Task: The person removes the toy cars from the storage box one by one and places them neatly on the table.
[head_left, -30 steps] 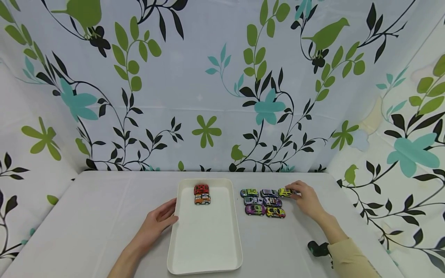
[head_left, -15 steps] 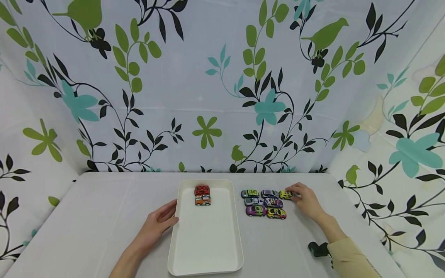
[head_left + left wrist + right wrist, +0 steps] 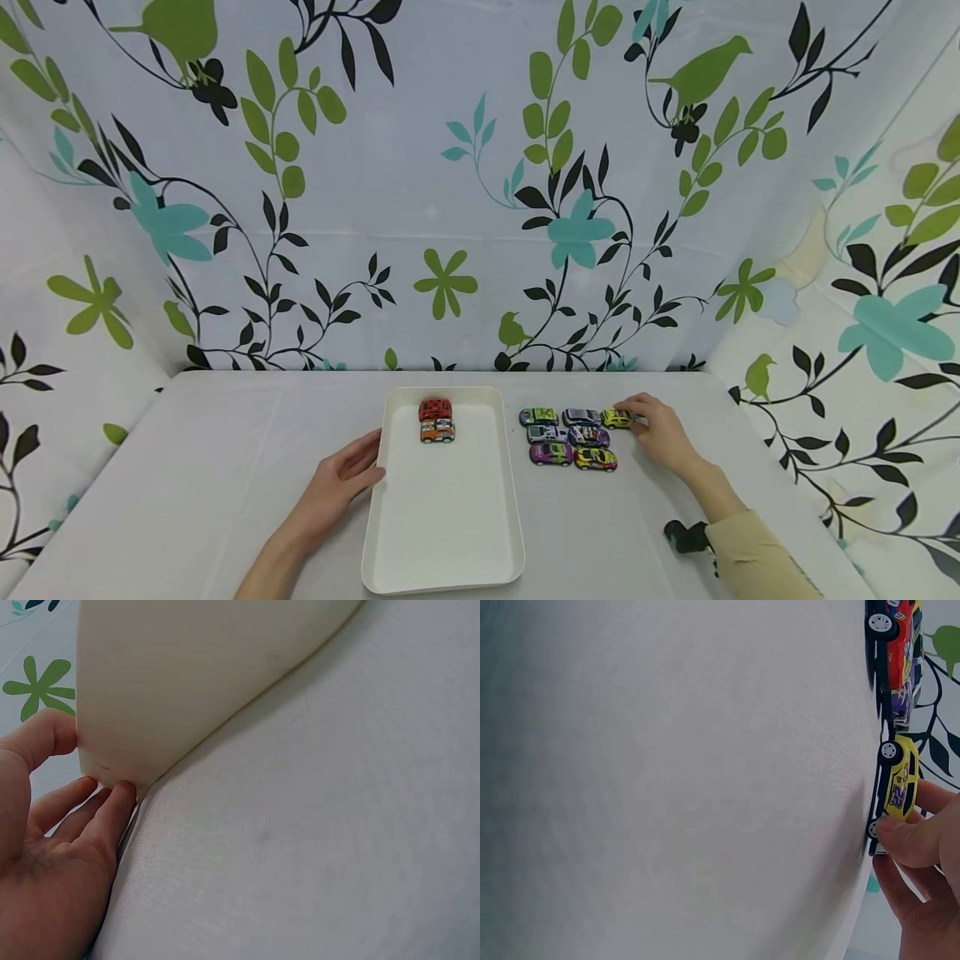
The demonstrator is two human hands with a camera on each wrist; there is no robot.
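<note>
A white rectangular tray [image 3: 442, 508] lies on the table, with a red toy car [image 3: 435, 409] and an orange-and-white toy car [image 3: 437, 431] one behind the other near its far end. My left hand [image 3: 341, 475] holds the tray's left side, thumb and fingertips at its edge, also visible in the left wrist view. At the right end of a cluster of toy cars, my right hand [image 3: 663, 433] pinches a yellow toy car [image 3: 901, 784] between thumb and fingers. Its wheels are at the table surface. The hand covers the car's rear end in the head view.
Right of the tray stand several other toy cars in close rows, including a purple one [image 3: 551, 454] and a yellow-and-red one [image 3: 596, 459]. A dark object [image 3: 686, 537] is beside the right sleeve. A patterned cloth [image 3: 375, 208] hangs behind the table.
</note>
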